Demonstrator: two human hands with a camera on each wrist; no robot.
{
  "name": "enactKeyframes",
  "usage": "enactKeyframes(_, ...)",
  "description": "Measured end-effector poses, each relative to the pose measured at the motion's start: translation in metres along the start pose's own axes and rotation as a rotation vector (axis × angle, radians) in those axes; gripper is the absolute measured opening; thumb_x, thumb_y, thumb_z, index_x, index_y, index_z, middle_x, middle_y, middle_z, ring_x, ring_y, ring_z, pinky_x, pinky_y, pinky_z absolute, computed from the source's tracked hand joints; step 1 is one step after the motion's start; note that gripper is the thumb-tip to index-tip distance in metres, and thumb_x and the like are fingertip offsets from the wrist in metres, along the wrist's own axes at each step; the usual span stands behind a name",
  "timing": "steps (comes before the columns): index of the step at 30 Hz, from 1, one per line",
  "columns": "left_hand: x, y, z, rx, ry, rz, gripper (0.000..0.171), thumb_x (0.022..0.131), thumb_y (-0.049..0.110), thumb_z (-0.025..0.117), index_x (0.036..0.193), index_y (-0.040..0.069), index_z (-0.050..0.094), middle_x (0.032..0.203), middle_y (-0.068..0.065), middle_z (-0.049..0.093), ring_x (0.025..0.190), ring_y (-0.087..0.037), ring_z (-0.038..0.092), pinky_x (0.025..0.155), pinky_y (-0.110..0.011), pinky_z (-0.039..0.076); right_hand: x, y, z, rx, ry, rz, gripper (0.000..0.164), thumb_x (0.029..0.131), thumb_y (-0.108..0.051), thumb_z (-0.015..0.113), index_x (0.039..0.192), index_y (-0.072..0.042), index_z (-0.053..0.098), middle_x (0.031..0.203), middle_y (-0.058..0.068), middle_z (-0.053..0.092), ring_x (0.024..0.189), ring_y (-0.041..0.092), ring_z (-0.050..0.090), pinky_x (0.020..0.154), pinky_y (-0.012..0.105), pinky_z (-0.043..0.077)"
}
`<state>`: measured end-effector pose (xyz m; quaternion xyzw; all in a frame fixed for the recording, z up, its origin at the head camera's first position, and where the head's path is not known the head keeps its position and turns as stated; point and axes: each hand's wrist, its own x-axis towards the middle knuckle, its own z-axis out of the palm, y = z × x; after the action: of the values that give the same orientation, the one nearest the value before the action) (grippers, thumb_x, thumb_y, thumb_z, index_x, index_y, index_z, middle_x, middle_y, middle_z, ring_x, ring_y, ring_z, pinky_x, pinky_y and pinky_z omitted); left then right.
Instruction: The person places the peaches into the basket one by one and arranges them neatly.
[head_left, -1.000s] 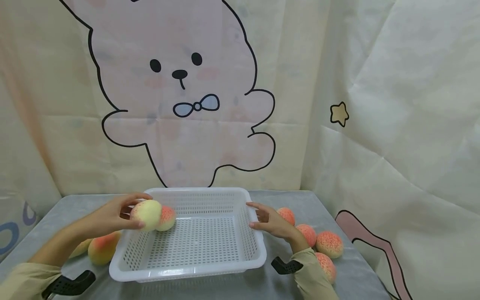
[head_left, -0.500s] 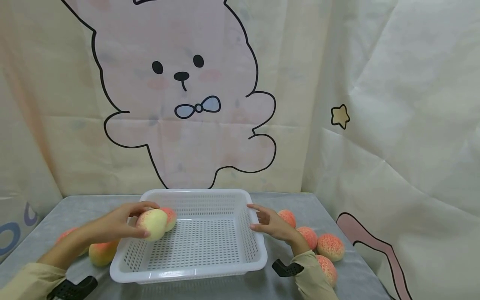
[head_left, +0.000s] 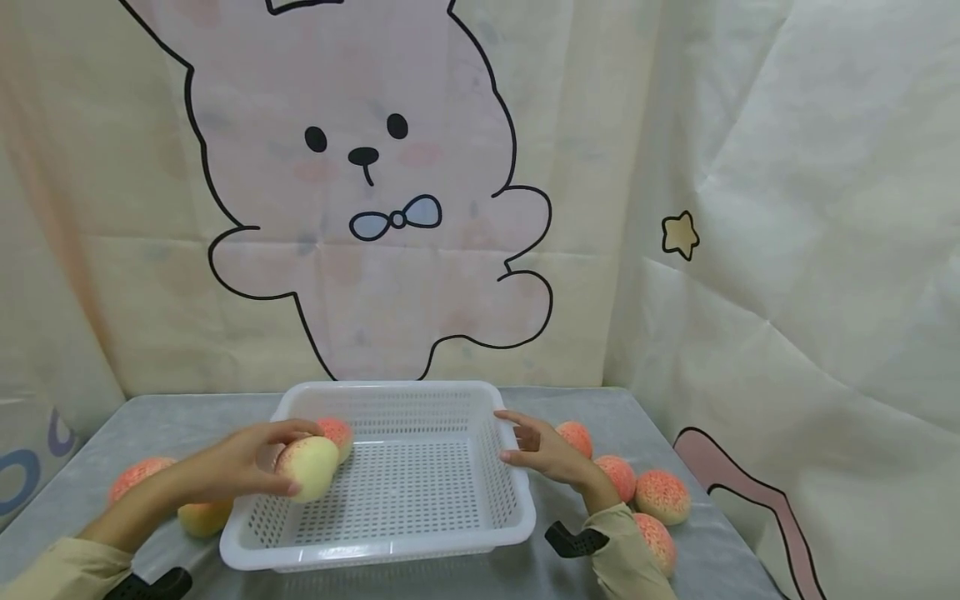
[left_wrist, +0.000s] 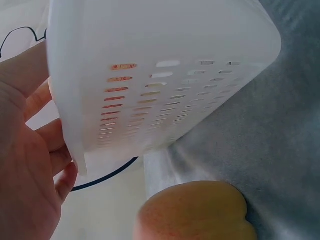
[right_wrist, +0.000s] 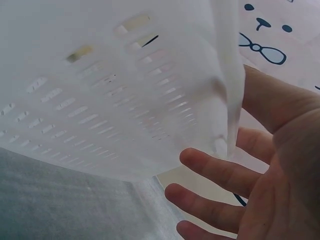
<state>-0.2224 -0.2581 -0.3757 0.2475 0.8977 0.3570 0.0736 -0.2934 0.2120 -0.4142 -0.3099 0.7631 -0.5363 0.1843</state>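
A white slotted plastic basket [head_left: 375,557] sits on the table at the middle of the head view. Over its left side, my left hand [head_left: 238,460] holds a pale yellow peach [head_left: 312,472] between thumb and fingers. Just behind that one, a pinkish-red peach [head_left: 337,435] lies inside the basket. My right hand [head_left: 546,450] grips the basket's right rim. In the right wrist view its thumb goes over the rim while other fingers [right_wrist: 212,172] spread outside the wall. From the left wrist, the basket wall [left_wrist: 165,30] hides the held peach, and red shows through some slots.
Several speckled peaches [head_left: 663,497] lie on the grey tablecloth [head_left: 600,398] right of the basket, close to the right forearm. Left of it are a reddish peach [head_left: 141,475] and a yellow-orange fruit [head_left: 204,518], partly behind the left arm. A cartoon-printed curtain [head_left: 450,275] hangs behind the table.
My left hand has lowered the pale peach deeper into the basket's left side and slightly to the right. The right hand stays at the rim.
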Motion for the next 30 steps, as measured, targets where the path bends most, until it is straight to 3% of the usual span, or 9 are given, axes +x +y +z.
enactKeyframes(6,0.000,-0.001,0.006,0.105,0.021,0.024,0.061,0.075,0.037,0.087,0.130,0.027,0.061,0.125,0.001,0.069,0.108,-0.023,0.057,0.082,-0.045,0.047,-0.001,0.000,0.001,0.005,0.004,0.001,0.074,0.098,-0.011,0.065,0.160,-0.007,0.024,0.144,0.033,0.052,0.108,0.037,0.071,0.085,0.044,0.062)
enactKeyframes(9,0.001,-0.001,0.009,0.179,0.052,0.017,0.059,0.071,0.041,0.089,0.124,0.033,0.063,0.122,0.008,0.070,0.110,-0.022,0.057,0.085,-0.049,0.044,-0.002,0.000,0.001,0.010,0.004,0.001,0.075,0.098,-0.011,0.065,0.161,-0.007,0.024,0.144,0.033,0.052,0.109,0.039,0.070,0.084,0.045,0.062)
enactKeyframes(15,0.002,0.000,0.016,0.257,0.085,-0.017,0.061,0.067,0.044,0.090,0.122,0.032,0.066,0.123,0.006,0.070,0.119,-0.032,0.059,0.101,-0.072,0.029,-0.002,0.001,0.001,0.016,0.000,-0.010,0.075,0.098,-0.009,0.064,0.161,-0.006,0.024,0.144,0.034,0.051,0.110,0.043,0.069,0.084,0.045,0.062)
enactKeyframes(20,0.002,0.000,0.020,0.306,0.093,-0.049,0.064,0.066,0.045,0.090,0.124,0.032,0.067,0.125,0.002,0.069,0.125,-0.041,0.053,0.102,-0.074,0.027,-0.002,0.001,0.001,0.023,-0.004,-0.014,0.074,0.098,-0.008,0.064,0.161,-0.006,0.023,0.144,0.034,0.051,0.110,0.044,0.069,0.083,0.046,0.062)
enactKeyframes(25,0.003,0.000,0.021,0.340,0.097,-0.017,0.064,0.065,0.046,0.090,0.123,0.031,0.068,0.123,0.005,0.070,0.123,-0.038,0.055,0.103,-0.071,0.027,-0.001,0.000,0.001,0.025,-0.004,-0.009,0.075,0.098,-0.009,0.064,0.161,-0.008,0.023,0.144,0.033,0.051,0.110,0.043,0.069,0.084,0.047,0.061)
enactKeyframes(30,0.004,0.002,0.021,0.348,0.083,-0.029,0.065,0.064,0.046,0.090,0.124,0.032,0.069,0.123,0.005,0.070,0.124,-0.038,0.054,0.103,-0.072,0.027,0.000,0.000,0.000,0.023,-0.004,-0.005,0.075,0.098,-0.010,0.065,0.161,-0.007,0.023,0.144,0.034,0.051,0.109,0.040,0.070,0.084,0.046,0.061)
